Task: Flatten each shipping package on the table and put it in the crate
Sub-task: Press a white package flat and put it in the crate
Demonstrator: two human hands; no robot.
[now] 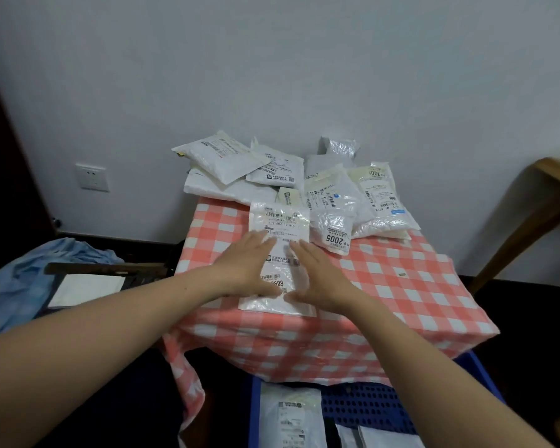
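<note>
A white shipping package (280, 221) with a printed label lies flat near the front edge of the table (401, 286), which is covered by a red-and-white checked cloth. My left hand (249, 261) and my right hand (317, 273) both press on it with straight fingers, side by side. Several more white packages (333, 195) are heaped at the back of the table against the wall. Below the table's front edge stands a blue crate (369, 405) holding a few flat packages (291, 415).
A blue cloth (23, 279) and a white sheet (84, 289) lie on a dark surface to the left. A wooden furniture leg (524, 221) stands at the right. A wall socket (92, 176) sits on the white wall.
</note>
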